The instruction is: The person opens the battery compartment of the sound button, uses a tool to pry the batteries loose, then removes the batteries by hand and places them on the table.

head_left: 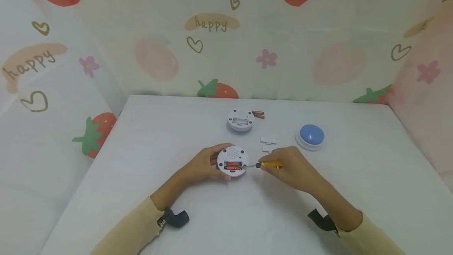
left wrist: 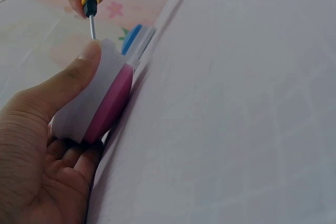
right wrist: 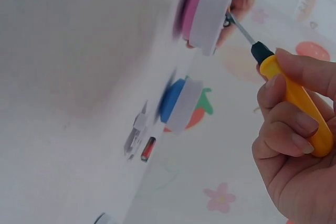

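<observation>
My left hand (head_left: 202,167) grips a round white push-button device (head_left: 232,153) by its rim, its underside facing up. Two red batteries (head_left: 232,168) lie in its exposed battery compartment. Its pink domed top (left wrist: 111,106) faces down toward the table in the left wrist view. Curled around the yellow handle of a screwdriver (right wrist: 300,103), my right hand (head_left: 293,168) points the metal shaft leftward. The screwdriver's tip meets the right end of the compartment, beside the batteries; its exact contact is too small to make out.
Behind the held device lies a second upturned white device (head_left: 240,121) with a bare battery slot, two loose batteries (head_left: 258,115) beside it. Two small white covers (head_left: 269,140) lie near my right hand. A blue-topped button (head_left: 312,134) stands at the right. A patterned backdrop (head_left: 219,62) borders the table.
</observation>
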### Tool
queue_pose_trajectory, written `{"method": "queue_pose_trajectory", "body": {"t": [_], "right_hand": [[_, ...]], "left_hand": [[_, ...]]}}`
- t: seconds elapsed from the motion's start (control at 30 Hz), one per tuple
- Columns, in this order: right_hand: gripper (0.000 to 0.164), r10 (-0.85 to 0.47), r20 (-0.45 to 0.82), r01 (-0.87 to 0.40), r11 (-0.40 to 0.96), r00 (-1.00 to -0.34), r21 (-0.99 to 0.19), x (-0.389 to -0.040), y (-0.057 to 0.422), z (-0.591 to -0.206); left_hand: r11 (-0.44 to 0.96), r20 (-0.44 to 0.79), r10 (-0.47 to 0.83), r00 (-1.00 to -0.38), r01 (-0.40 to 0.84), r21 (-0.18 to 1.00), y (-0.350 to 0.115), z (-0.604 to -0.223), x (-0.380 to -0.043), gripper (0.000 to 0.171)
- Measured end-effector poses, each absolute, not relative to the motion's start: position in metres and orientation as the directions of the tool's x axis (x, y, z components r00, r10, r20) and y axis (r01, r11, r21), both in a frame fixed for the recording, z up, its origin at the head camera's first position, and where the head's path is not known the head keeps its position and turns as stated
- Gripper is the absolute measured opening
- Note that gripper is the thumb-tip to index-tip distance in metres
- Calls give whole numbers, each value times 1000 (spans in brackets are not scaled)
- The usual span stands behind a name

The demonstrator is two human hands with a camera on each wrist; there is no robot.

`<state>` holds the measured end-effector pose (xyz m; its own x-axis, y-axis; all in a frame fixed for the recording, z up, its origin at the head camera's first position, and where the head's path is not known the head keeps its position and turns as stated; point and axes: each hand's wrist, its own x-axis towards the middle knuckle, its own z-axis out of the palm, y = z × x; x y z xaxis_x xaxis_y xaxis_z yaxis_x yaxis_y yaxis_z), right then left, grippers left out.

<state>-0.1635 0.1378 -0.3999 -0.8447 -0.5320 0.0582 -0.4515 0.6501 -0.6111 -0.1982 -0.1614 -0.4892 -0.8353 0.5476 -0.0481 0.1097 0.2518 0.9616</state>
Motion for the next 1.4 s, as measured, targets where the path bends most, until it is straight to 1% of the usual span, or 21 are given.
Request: {"method": "queue_pose_trajectory", "body": {"t": [0.3, 0.87, 1.13, 1.4], "right_hand": [[17, -546, 46, -459, 652, -837, -603, -166, 131, -399], [17, -587, 34, -490, 640, -809, -592, -167, 122, -388], [15, -642, 9, -559, 661, -767, -501, -173, 108, -376], [15, -640, -52, -563, 708, -766, -426, -172, 95, -366]], "left_hand": [[228, -39, 552, -833, 106, 968, -161, -490, -198, 97], [249, -34, 553, -832, 126, 960, -162, -490, -197, 98], [259, -41, 546, -837, 122, 958, -162, -491, -197, 98], [240, -20, 553, -833, 136, 961, -162, -489, -196, 100]]}}
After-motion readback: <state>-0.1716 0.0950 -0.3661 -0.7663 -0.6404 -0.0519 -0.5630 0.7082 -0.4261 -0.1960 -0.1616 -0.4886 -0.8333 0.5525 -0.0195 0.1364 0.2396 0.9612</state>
